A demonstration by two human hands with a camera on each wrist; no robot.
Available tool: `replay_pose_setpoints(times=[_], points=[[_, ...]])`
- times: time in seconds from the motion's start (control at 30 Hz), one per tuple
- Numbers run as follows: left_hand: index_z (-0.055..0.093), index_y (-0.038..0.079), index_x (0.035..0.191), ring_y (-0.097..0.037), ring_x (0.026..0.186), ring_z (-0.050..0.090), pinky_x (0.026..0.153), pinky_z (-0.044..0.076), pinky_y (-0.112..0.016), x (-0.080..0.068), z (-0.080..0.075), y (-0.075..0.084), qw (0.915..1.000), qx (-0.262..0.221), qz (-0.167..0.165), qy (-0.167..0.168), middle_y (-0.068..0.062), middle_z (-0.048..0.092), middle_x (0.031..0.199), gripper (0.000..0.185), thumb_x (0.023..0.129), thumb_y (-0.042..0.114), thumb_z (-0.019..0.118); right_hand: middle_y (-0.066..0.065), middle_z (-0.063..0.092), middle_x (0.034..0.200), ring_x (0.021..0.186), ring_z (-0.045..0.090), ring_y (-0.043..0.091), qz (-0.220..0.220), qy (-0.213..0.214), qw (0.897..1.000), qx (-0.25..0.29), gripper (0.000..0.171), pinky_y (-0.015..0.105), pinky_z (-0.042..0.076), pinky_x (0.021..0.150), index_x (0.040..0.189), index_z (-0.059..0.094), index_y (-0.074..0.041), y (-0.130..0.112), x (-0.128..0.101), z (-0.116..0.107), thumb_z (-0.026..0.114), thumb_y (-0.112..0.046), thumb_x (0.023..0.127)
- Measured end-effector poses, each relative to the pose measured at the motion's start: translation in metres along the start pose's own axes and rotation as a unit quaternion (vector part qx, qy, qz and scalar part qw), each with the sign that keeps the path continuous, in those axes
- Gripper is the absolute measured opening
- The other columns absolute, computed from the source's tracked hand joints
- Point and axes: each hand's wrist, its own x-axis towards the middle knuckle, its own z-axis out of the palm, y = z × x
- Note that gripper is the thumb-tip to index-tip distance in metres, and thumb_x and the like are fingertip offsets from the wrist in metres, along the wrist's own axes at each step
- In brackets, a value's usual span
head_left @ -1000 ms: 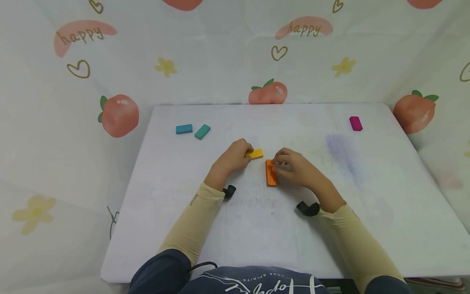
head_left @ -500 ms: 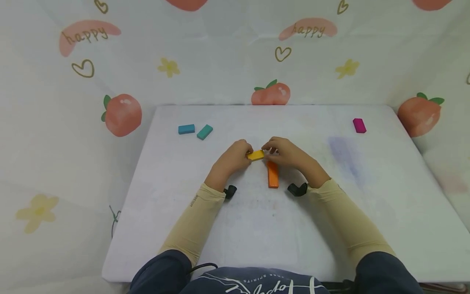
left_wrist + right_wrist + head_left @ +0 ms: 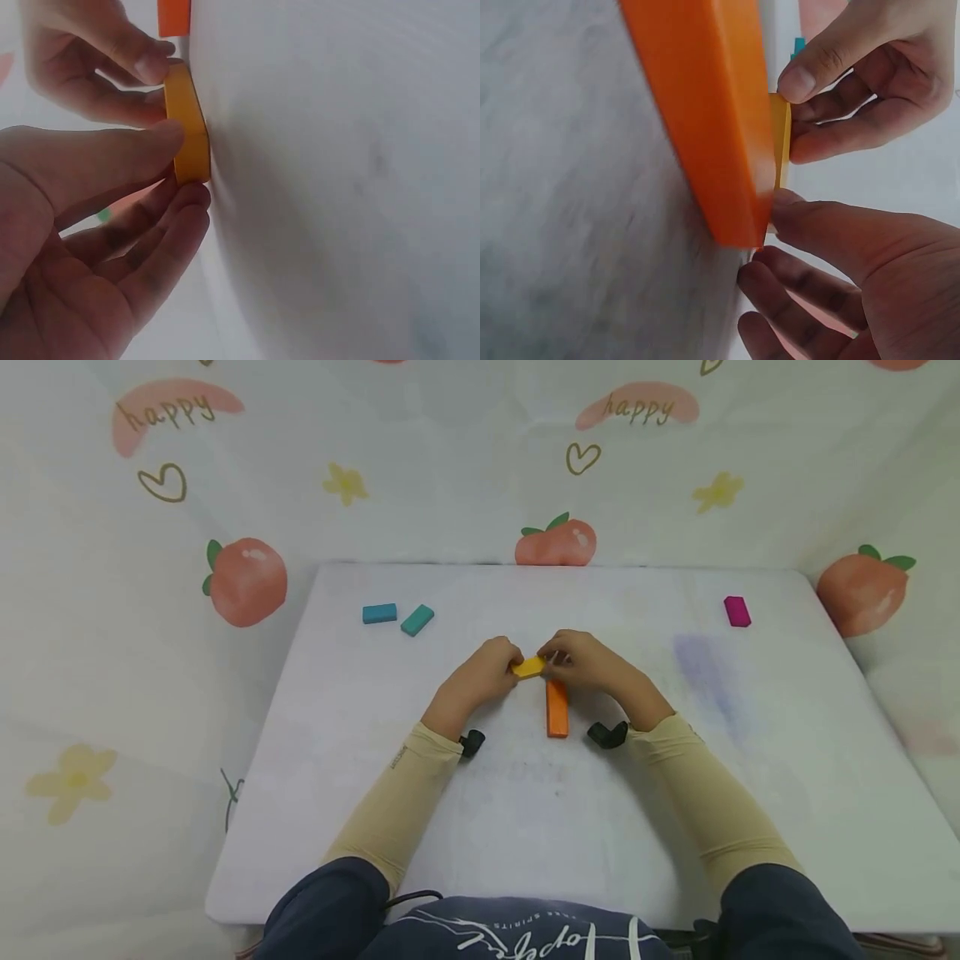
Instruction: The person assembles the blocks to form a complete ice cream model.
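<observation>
A yellow block [image 3: 529, 667] lies between both hands near the middle of the white table. My left hand [image 3: 483, 672] pinches its left end, thumb against one face, as the left wrist view shows. At the opposite end, the thumb and fingers of my right hand [image 3: 591, 664] pinch the same block [image 3: 187, 124]. An orange block [image 3: 557, 710] rests lengthwise just in front of the right hand's fingertips, its far end close to the yellow one. In the right wrist view the orange block [image 3: 712, 112] hides part of the yellow block [image 3: 781, 139].
A blue block [image 3: 379, 613] and a teal block [image 3: 417, 620] lie at the back left of the table [image 3: 480, 843]. Far back right is a magenta block [image 3: 737, 611]. A printed cloth [image 3: 450, 460] hangs behind the table.
My right hand has left the orange block, moved up and left, and taken hold of the yellow block's right end. The left hand keeps its pinch on the yellow block.
</observation>
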Motion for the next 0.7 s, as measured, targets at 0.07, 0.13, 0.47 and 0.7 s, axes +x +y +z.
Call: replay_pose_setpoints(times=[0.07, 0.13, 0.47, 0.7], points=[[0.069, -0.006, 0.131, -0.025, 0.113, 0.061, 0.108, 0.055, -0.037, 0.005, -0.001, 0.003, 0.9999, 0.007, 0.006, -0.006, -0.015, 0.065, 0.124, 0.031, 0.101, 0.004, 0.067, 0.017, 0.071, 0.114, 0.104, 0.070, 0.031, 0.004, 0.007, 1.000, 0.002, 0.030, 0.048, 0.060, 0.095, 0.125, 0.074, 0.003, 0.004, -0.002, -0.002, 0.075, -0.010, 0.098], [0.069, -0.006, 0.130, -0.025, 0.113, 0.062, 0.108, 0.055, -0.037, 0.010, 0.000, 0.006, 0.9998, 0.009, 0.011, -0.012, -0.016, 0.066, 0.124, 0.031, 0.101, 0.002, 0.067, 0.018, 0.071, 0.113, 0.104, 0.069, 0.031, 0.011, 0.011, 1.000, 0.006, 0.030, 0.048, 0.060, 0.095, 0.125, 0.074, 0.004, 0.009, -0.004, -0.003, 0.075, -0.010, 0.098], [0.068, -0.007, 0.132, -0.028, 0.118, 0.062, 0.108, 0.053, -0.036, 0.027, 0.005, 0.018, 0.9978, 0.012, 0.061, -0.024, -0.019, 0.066, 0.128, 0.032, 0.100, -0.001, 0.064, 0.019, 0.070, 0.113, 0.104, 0.067, 0.033, 0.019, 0.034, 0.999, -0.018, 0.029, 0.049, 0.059, 0.091, 0.124, 0.073, 0.004, 0.023, -0.022, -0.008, 0.074, -0.010, 0.099], [0.068, -0.006, 0.134, -0.028, 0.121, 0.063, 0.109, 0.054, -0.036, 0.026, 0.012, 0.022, 0.9976, 0.005, 0.057, -0.040, -0.018, 0.065, 0.130, 0.034, 0.101, -0.002, 0.064, 0.018, 0.070, 0.114, 0.105, 0.064, 0.032, 0.021, 0.036, 0.999, -0.020, 0.027, 0.050, 0.056, 0.095, 0.122, 0.074, 0.004, 0.024, -0.035, -0.002, 0.075, -0.012, 0.099]])
